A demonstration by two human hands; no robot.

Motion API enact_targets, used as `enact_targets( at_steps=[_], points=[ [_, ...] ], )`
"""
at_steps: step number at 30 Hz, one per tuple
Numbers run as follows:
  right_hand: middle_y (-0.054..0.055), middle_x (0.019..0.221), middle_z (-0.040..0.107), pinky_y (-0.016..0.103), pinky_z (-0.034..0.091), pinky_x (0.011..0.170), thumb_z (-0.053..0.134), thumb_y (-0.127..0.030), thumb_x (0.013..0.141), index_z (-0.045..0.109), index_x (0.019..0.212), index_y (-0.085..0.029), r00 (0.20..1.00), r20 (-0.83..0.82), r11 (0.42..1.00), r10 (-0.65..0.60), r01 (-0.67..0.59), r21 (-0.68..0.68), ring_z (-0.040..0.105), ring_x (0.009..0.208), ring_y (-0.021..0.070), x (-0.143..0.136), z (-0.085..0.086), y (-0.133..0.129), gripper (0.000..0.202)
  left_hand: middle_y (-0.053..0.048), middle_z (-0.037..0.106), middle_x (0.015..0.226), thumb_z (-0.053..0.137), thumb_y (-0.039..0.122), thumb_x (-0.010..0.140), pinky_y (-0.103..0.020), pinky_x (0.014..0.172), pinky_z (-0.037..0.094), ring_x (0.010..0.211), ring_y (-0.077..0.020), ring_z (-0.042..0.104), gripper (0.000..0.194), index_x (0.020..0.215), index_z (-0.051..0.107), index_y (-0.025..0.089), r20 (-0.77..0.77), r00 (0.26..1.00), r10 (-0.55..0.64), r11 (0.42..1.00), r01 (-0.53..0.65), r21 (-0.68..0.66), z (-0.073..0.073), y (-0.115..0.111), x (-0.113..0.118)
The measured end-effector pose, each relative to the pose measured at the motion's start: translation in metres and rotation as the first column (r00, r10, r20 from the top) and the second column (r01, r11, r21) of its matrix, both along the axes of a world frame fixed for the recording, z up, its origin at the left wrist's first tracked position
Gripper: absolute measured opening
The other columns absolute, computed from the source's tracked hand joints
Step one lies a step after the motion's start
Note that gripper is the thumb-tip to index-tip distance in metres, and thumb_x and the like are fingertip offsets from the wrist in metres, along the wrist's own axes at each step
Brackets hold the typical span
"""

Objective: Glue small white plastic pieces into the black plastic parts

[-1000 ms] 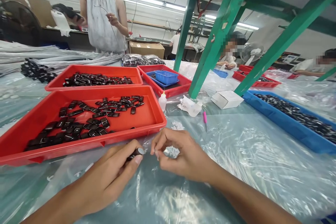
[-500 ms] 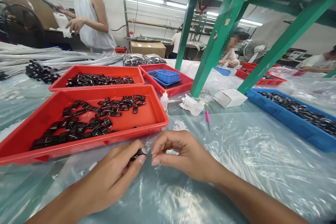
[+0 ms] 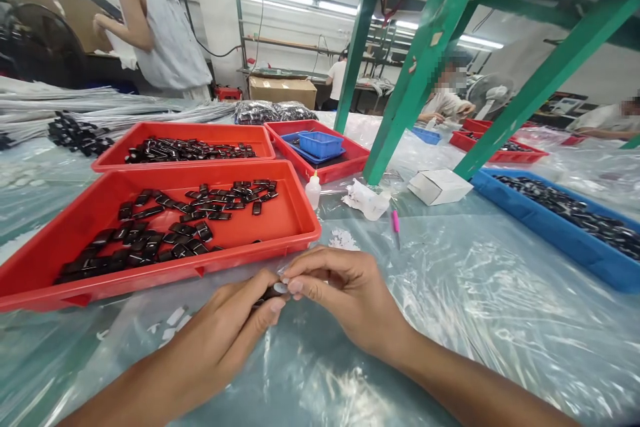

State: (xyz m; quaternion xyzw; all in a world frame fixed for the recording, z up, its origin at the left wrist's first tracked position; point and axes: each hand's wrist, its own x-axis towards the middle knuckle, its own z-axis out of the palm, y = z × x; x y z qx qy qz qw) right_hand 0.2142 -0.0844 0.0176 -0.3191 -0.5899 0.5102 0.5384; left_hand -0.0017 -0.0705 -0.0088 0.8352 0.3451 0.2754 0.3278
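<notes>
Between the thumb and fingers of my left hand [image 3: 237,327] is a small glossy black plastic part [image 3: 267,293] with a pale round end. My right hand [image 3: 340,293] is pinched at that pale end, its thumb and fingertips touching or nearly touching it; whatever tiny thing sits in the pinch is too small to name. Just behind both hands stands a red tray [image 3: 260,247] holding many similar black parts [image 3: 145,243]. A little heap of small white pieces [image 3: 343,239] lies on the plastic sheet beyond my right hand.
Behind are a second red tray [image 3: 200,130] of black parts and a red tray [image 3: 357,160] with blue containers. A dropper bottle [image 3: 313,191], a pink-handled tool [image 3: 396,220] and a white box [image 3: 439,187] stand ahead. Green posts [image 3: 425,67] rise beyond; a blue tray [image 3: 550,220] is right.
My right hand has moved left, closing the gap to the black part in my left hand. The person at the back left has turned and shifted left.
</notes>
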Motion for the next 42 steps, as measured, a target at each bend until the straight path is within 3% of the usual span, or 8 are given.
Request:
enact_targets(
  at_steps=[5, 14, 19, 24, 29, 34, 37, 42],
  points=[
    [-0.001, 0.082, 0.077, 0.028, 0.054, 0.078, 0.08, -0.024, 0.099, 0.083, 0.092, -0.024, 0.972, 0.156, 0.972, -0.178, 0.149, 0.182, 0.069, 0.077, 0.0144, -0.004, -0.003, -0.004, 0.008, 0.007, 0.05, 0.069, 0.038, 0.044, 0.117, -0.025, 0.054, 0.036, 0.056, -0.0138, 0.046, 0.035, 0.094, 0.056, 0.026, -0.002, 1.0, 0.002, 0.999, -0.002, -0.039, 0.001, -0.001, 0.0],
    [-0.001, 0.084, 0.073, 0.025, 0.056, 0.075, 0.072, -0.021, 0.103, 0.076, 0.092, -0.022, 0.954, 0.202, 0.963, -0.222, 0.183, 0.198, 0.071, 0.074, 0.0128, -0.011, -0.009, -0.01, 0.012, 0.004, 0.057, 0.072, 0.038, 0.051, 0.117, -0.029, 0.063, 0.037, 0.064, -0.0165, 0.052, 0.04, 0.093, 0.058, 0.025, -0.083, 0.996, 0.032, 0.996, -0.038, -0.077, -0.009, -0.004, -0.001],
    [0.002, 0.092, 0.077, 0.021, 0.06, 0.077, 0.07, -0.013, 0.104, 0.077, 0.099, -0.022, 0.889, 0.289, 0.87, -0.354, 0.2, 0.451, 0.075, 0.081, 0.0127, -0.01, -0.008, -0.013, 0.012, 0.003, 0.055, 0.074, 0.038, 0.045, 0.117, -0.03, 0.065, 0.035, 0.066, -0.0159, 0.048, 0.037, 0.089, 0.051, 0.024, 0.093, 0.996, -0.009, 0.981, 0.026, -0.191, -0.005, -0.006, 0.006],
    [0.004, 0.101, 0.078, 0.021, 0.065, 0.078, 0.071, -0.008, 0.101, 0.076, 0.117, -0.026, 0.853, 0.351, 0.785, -0.386, 0.103, 0.611, 0.079, 0.089, 0.0161, 0.0, -0.012, -0.016, 0.025, 0.002, 0.052, 0.066, 0.032, 0.049, 0.113, -0.031, 0.063, 0.041, 0.07, -0.0193, 0.055, 0.035, 0.089, 0.044, 0.026, 0.102, 0.995, -0.005, 0.981, 0.025, -0.192, 0.001, -0.012, 0.014],
    [0.005, 0.102, 0.078, 0.022, 0.067, 0.071, 0.073, -0.014, 0.101, 0.075, 0.127, -0.031, 0.816, 0.464, 0.792, -0.345, -0.013, 0.611, 0.079, 0.086, 0.0182, 0.014, -0.012, -0.011, 0.031, -0.004, 0.062, 0.079, 0.036, 0.051, 0.11, -0.036, 0.075, 0.052, 0.085, -0.024, 0.062, 0.033, 0.092, 0.047, 0.026, 0.054, 0.998, 0.031, 0.981, -0.02, -0.194, 0.006, -0.013, 0.011],
    [0.0, 0.085, 0.074, 0.017, 0.064, 0.063, 0.071, -0.015, 0.101, 0.076, 0.105, -0.03, 0.851, 0.475, 0.805, -0.222, -0.115, 0.582, 0.075, 0.07, 0.0136, 0.011, 0.001, -0.003, 0.017, -0.009, 0.071, 0.096, 0.042, 0.057, 0.109, -0.04, 0.078, 0.055, 0.092, -0.027, 0.067, 0.036, 0.101, 0.059, 0.026, -0.033, 0.999, 0.043, 0.984, -0.048, -0.172, 0.006, -0.014, 0.004],
    [-0.001, 0.079, 0.072, 0.019, 0.061, 0.06, 0.069, -0.015, 0.101, 0.075, 0.094, -0.028, 0.867, 0.456, 0.825, -0.199, -0.103, 0.556, 0.073, 0.065, 0.0137, 0.009, 0.008, 0.0, 0.016, -0.007, 0.072, 0.095, 0.046, 0.052, 0.108, -0.036, 0.074, 0.055, 0.091, -0.026, 0.07, 0.03, 0.101, 0.061, 0.027, -0.058, 0.998, 0.024, 0.992, -0.032, -0.125, 0.004, -0.014, 0.003],
    [0.002, 0.092, 0.076, 0.024, 0.06, 0.069, 0.063, -0.017, 0.104, 0.074, 0.104, -0.025, 0.88, 0.411, 0.851, -0.238, -0.015, 0.525, 0.073, 0.078, 0.0153, 0.015, 0.021, 0.0, 0.014, -0.001, 0.061, 0.077, 0.045, 0.049, 0.109, -0.031, 0.067, 0.048, 0.075, -0.0206, 0.058, 0.032, 0.092, 0.059, 0.026, 0.026, 0.998, 0.063, 0.998, -0.063, -0.012, 0.008, -0.016, 0.004]
  ],
)
